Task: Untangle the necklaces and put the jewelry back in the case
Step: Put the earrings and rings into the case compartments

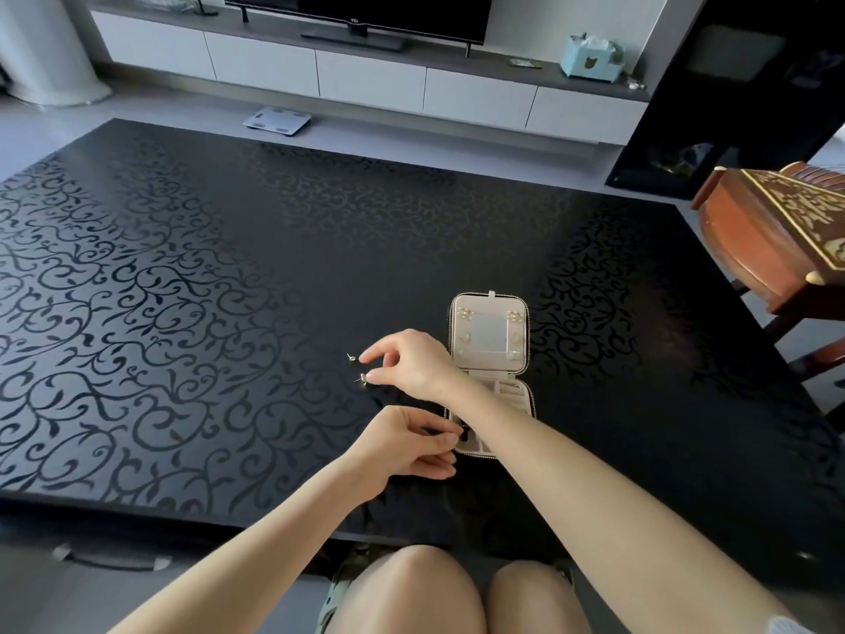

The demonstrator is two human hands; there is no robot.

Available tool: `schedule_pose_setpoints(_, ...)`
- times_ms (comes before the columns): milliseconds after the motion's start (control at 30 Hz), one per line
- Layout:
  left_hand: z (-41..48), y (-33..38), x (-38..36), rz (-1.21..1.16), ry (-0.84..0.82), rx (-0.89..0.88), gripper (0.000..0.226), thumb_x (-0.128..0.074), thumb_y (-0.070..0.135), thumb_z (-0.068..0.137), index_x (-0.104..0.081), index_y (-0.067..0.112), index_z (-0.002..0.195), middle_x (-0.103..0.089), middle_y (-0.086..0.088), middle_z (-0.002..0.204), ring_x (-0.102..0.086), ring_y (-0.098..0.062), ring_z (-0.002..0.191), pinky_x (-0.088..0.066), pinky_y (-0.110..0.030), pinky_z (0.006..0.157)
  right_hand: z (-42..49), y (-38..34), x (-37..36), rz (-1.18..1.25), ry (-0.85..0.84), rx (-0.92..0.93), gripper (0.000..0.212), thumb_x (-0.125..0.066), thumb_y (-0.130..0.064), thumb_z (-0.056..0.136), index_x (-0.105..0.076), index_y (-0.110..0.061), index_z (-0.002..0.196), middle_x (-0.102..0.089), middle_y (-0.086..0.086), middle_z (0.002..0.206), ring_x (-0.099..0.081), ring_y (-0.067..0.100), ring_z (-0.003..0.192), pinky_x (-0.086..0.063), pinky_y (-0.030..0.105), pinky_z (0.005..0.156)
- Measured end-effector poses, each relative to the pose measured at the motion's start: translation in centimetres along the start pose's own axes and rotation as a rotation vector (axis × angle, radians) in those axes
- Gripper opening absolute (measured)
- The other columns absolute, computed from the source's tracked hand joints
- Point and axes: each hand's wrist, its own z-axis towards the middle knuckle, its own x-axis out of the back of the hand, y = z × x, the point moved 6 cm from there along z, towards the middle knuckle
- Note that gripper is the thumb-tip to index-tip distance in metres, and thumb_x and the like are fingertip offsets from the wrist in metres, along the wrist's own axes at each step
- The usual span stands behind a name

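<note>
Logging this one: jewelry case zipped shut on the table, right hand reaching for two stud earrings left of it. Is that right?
Not quite. The head view shows the jewelry case lying open, lid laid flat, not zipped shut. The rest stands: it is on the table, and the right hand reaches for two stud earrings left of it.

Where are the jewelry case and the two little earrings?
jewelry case (488, 334): head view, pale panel of its open lid.
upper earring (351, 357): head view, its stud.
lower earring (362, 378): head view, its head.
</note>
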Motion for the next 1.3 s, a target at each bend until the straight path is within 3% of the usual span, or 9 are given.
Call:
schedule_pose_setpoints(200,0.0,0.0,0.1,0.003,-0.011,-0.001,0.009,-0.066,0.005,0.085,-0.071,0.01,0.09,-0.067,-0.008,0.065,-0.069,-0.018,0.06,-0.058,-0.023,0.06,1.3,0.2,-1.1,-0.075,-0.042,0.051,0.011,-0.069,-0.032,0.078,-0.072,-0.031,0.088,-0.058,-0.011,0.069,-0.054,0.009,0.072,-0.033,0.023,0.057)
schedule_pose_setpoints(400,0.0,-0.1,0.3,0.006,0.007,-0.005,0.008,-0.067,0.005,0.084,-0.071,0.01,0.089,-0.068,-0.01,0.067,-0.069,-0.02,0.063,-0.059,-0.026,0.062,0.3,0.4,0.4,0.019,0.009,0.045,0.004,-0.07,-0.028,0.077,-0.069,-0.027,0.073,-0.065,-0.006,0.08,-0.058,0.013,0.073,-0.046,0.03,0.067)
schedule_pose_setpoints(467,0.1,-0.1,0.4,0.007,0.015,-0.007,0.008,-0.067,0.006,0.083,-0.072,0.011,0.087,-0.069,-0.01,0.067,-0.07,-0.021,0.064,-0.059,-0.026,0.062,-0.7,0.5,2.1,0.092,0.062,0.058,0.004,-0.071,-0.026,0.077,-0.07,-0.025,0.073,-0.066,-0.005,0.083,-0.053,0.006,0.067,-0.045,0.03,0.069)
schedule_pose_setpoints(633,0.1,-0.2,0.3,0.002,0.018,-0.009,0.009,-0.067,0.005,0.083,-0.072,0.006,0.091,-0.067,-0.01,0.066,-0.07,-0.021,0.064,-0.059,-0.026,0.062,-5.3,2.9,6.5,0.236,0.122,0.0,0.002,-0.073,-0.018,0.078,-0.073,-0.017,0.076,-0.057,-0.015,0.064,-0.048,-0.01,0.056,-0.035,0.008,0.056)
schedule_pose_setpoints(733,0.2,-0.1,0.3,-0.011,0.019,-0.005,0.008,-0.067,0.003,0.083,-0.071,0.006,0.09,-0.067,-0.011,0.065,-0.069,-0.021,0.061,-0.059,-0.026,0.06,-8.7,5.3,8.0,0.227,0.061,-0.09,0.004,-0.074,-0.017,0.077,-0.073,-0.015,0.074,-0.056,-0.019,0.052,-0.049,-0.011,0.058,-0.036,0.007,0.056)
schedule_pose_setpoints(933,0.2,-0.2,0.2,-0.008,0.025,0.005,0.008,-0.066,0.002,0.083,-0.071,0.006,0.088,-0.066,-0.011,0.065,-0.069,-0.022,0.061,-0.058,-0.025,0.058,-12.0,8.8,7.9,0.188,-0.16,-0.264,0.003,-0.075,-0.015,0.077,-0.073,-0.015,0.075,-0.06,-0.018,0.056,-0.052,-0.014,0.053,-0.037,0.005,0.056)
schedule_pose_setpoints(1033,0.2,-0.2,0.1,-0.009,0.029,0.007,0.008,-0.066,0.002,0.083,-0.071,0.006,0.088,-0.067,-0.011,0.064,-0.069,-0.022,0.061,-0.058,-0.025,0.058,-11.9,9.1,7.2,0.17,-0.174,-0.278,0.004,-0.074,-0.016,0.078,-0.073,-0.017,0.074,-0.06,-0.015,0.06,-0.052,-0.014,0.054,-0.037,0.009,0.06)
schedule_pose_setpoints(1167,0.2,-0.1,0.1,-0.006,0.035,0.009,0.007,-0.067,0.003,0.083,-0.071,0.007,0.087,-0.067,-0.012,0.065,-0.069,-0.023,0.062,-0.058,-0.025,0.057,-11.7,8.7,6.6,0.18,-0.151,-0.256,0.004,-0.074,-0.012,0.078,-0.073,-0.012,0.074,-0.055,-0.016,0.051,-0.049,-0.013,0.048,-0.035,0.002,0.051)
schedule_pose_setpoints(1300,0.1,-0.2,0.1,-0.009,0.037,0.009,0.007,-0.067,0.003,0.083,-0.071,0.006,0.087,-0.066,-0.012,0.065,-0.069,-0.023,0.062,-0.058,-0.024,0.057,-11.5,8.5,6.1,0.102,-0.144,-0.235,0.003,-0.073,-0.01,0.078,-0.075,-0.009,0.077,-0.054,-0.017,0.05,-0.049,-0.008,0.049,-0.034,0.006,0.051)
